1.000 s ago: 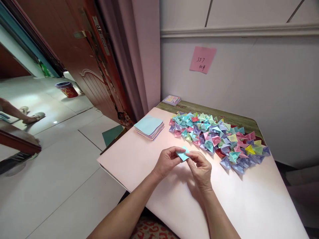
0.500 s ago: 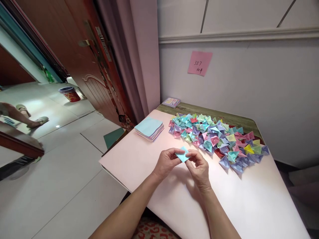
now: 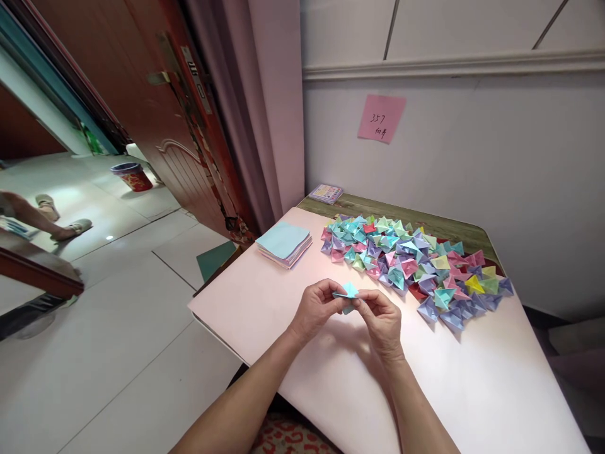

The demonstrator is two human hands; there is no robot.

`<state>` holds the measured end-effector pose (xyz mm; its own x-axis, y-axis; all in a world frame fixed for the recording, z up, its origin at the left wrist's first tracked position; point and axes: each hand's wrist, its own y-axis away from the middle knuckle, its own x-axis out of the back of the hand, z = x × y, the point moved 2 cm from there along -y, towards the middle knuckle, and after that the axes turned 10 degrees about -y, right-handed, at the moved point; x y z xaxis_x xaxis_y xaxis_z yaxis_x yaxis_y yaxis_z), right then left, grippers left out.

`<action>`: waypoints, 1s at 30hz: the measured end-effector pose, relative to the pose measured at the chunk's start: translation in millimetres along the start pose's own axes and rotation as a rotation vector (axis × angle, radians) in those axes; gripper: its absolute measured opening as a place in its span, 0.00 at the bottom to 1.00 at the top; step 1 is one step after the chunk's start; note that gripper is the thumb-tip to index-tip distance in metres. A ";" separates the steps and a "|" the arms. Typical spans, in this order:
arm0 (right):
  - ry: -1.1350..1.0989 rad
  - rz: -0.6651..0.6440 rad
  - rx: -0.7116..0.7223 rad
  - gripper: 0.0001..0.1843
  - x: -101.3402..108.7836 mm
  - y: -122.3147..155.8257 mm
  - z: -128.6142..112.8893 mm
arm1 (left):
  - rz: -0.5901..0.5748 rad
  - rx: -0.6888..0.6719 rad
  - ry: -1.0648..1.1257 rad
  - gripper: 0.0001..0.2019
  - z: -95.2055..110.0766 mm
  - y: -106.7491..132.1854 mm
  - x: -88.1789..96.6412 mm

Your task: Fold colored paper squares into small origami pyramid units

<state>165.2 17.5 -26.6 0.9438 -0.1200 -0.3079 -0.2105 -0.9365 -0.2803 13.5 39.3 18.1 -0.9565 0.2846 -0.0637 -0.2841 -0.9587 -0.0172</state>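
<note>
A small light-blue folded paper [image 3: 350,290] is held between my two hands, just above the pale tabletop. My left hand [image 3: 321,307] pinches its left corner with thumb and fingers. On the opposite corner, my right hand [image 3: 382,320] grips it the same way. The paper's middle stands up in a peak, and a flap shows beneath the fingers. Beyond my hands lies a heap of folded paper boats [image 3: 401,255] in blue, purple, pink, green and yellow. A stack of square paper [image 3: 283,241], light blue on top, sits to the left of the heap.
The pink-white tabletop [image 3: 246,302] has its left edge near my left forearm. At the back lies a small printed packet [image 3: 326,193]. A pink note [image 3: 382,118] is stuck on the wall. Off to the left are a brown door [image 3: 137,94], a bin [image 3: 132,177] and a person's leg [image 3: 33,214].
The folded paper was a flat diamond facing me; now its centre is opened and raised into a peak. My right hand has shifted slightly right and down.
</note>
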 end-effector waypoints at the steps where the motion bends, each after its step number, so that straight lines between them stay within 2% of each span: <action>1: -0.004 0.007 0.005 0.08 -0.4 0.1 -0.5 | -0.003 -0.017 0.000 0.12 0.4 0.1 0.1; 6: -0.016 0.025 0.017 0.06 -1.6 -0.5 -2.6 | -0.013 -0.088 0.005 0.12 2.3 1.6 0.3; 11: -0.013 0.041 0.026 0.08 -0.6 -0.9 -1.1 | -0.006 -0.117 -0.127 0.11 0.5 1.7 3.1; 15: 0.006 0.036 0.021 0.09 -0.3 -0.9 0.7 | 0.015 -0.119 -0.240 0.10 -0.7 1.4 5.4; 21: 0.028 0.039 0.015 0.10 -3.5 -0.5 -0.8 | 0.048 -0.120 -0.270 0.11 -2.6 2.5 3.5; 30: 0.003 0.142 -0.007 0.17 -5.5 -1.2 -1.5 | 0.114 -0.144 -0.310 0.08 -4.8 4.5 -4.8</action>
<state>160.7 18.7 -23.2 0.9055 -0.2519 -0.3416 -0.3399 -0.9124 -0.2280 17.2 33.6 13.5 -0.9622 0.1418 0.2323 -0.1836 -0.9683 -0.1692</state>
